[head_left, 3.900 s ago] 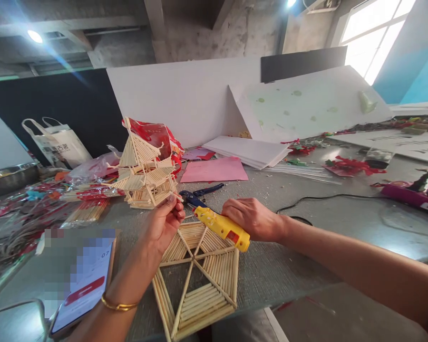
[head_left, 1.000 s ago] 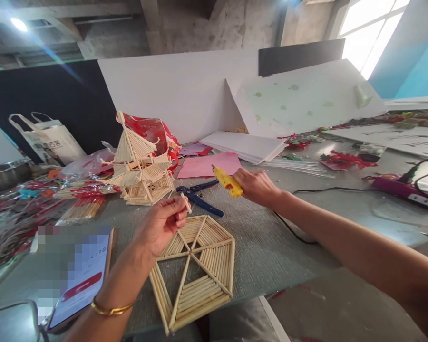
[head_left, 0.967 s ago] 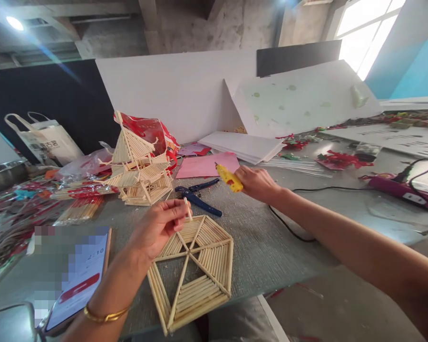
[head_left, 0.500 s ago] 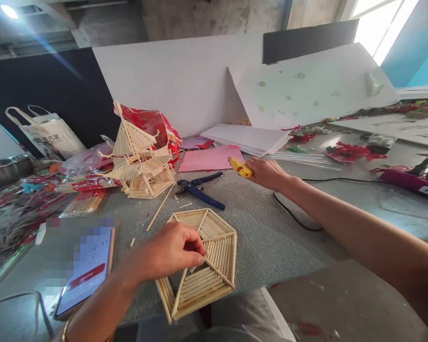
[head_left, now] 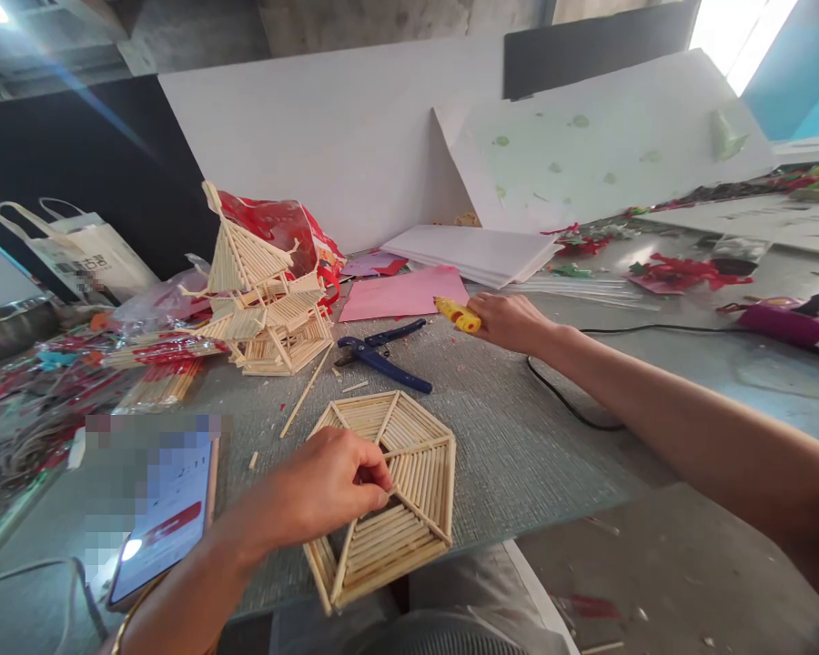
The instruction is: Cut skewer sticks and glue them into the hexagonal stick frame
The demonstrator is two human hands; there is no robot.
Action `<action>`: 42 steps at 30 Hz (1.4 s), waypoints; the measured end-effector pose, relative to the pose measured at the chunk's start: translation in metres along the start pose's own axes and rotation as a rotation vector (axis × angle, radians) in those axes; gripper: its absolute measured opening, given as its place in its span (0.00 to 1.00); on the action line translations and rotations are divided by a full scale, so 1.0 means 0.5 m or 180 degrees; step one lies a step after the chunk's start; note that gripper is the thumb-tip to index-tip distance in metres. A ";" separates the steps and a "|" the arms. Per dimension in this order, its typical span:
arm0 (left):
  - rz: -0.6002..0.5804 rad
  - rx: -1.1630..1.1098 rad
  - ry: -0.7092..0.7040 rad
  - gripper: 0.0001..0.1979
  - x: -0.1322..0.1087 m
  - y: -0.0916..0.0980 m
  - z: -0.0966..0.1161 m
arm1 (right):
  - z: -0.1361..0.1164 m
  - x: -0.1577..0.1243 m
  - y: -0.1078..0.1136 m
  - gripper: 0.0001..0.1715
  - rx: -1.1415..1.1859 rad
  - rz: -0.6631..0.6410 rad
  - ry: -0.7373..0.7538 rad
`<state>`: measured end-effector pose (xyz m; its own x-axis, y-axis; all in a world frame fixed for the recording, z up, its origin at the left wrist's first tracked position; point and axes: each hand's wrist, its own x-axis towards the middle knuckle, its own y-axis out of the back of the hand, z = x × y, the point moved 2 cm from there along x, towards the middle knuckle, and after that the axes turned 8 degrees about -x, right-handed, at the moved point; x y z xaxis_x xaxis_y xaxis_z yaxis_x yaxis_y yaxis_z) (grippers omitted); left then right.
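Note:
An octagonal panel of thin wooden sticks (head_left: pixel 419 478) lies at the table's near edge, several of its wedges filled with parallel sticks. My left hand (head_left: pixel 345 478) is closed in a pinch at the inner edge of the panel's central opening. Its fingers hide whether a small loose stick is between them. My right hand (head_left: pixel 509 320) is wrapped round a yellow hot glue gun (head_left: pixel 459 315), held beyond the panel with its tip pointing left. Blue cutting pliers (head_left: pixel 386 359) lie on the table between the panel and a pink sheet.
A tiered stick pagoda (head_left: pixel 266 314) stands at back left. A phone (head_left: pixel 167 509) lies left of my left arm. Pink paper (head_left: pixel 399 293) and white boards (head_left: pixel 474 253) lie behind the pliers. A black cable (head_left: pixel 573 414) runs near my right forearm; a purple power strip (head_left: pixel 784 323) lies far right.
The view has shifted slightly. My left hand keeps its pinch at the panel's centre, and my right hand still holds the glue gun in nearly the same place.

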<state>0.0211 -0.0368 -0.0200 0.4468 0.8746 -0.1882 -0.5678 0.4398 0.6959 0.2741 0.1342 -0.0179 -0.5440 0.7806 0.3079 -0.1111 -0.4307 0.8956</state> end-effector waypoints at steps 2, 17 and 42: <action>-0.0017 0.0086 -0.0030 0.08 -0.001 -0.001 0.003 | -0.001 -0.001 0.002 0.18 0.0000 0.0033 0.0040; -0.0295 0.0580 0.0113 0.12 -0.004 -0.006 0.022 | 0.011 0.012 -0.027 0.18 0.0033 -0.0135 0.0119; -0.0349 0.0799 0.0145 0.13 0.002 -0.007 0.026 | 0.005 0.014 -0.041 0.17 0.0106 -0.0218 0.0330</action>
<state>0.0325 -0.0403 -0.0134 0.4614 0.8354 -0.2988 -0.3262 0.4729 0.8185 0.2745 0.1494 -0.0332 -0.6192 0.7560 0.2123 -0.1243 -0.3613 0.9241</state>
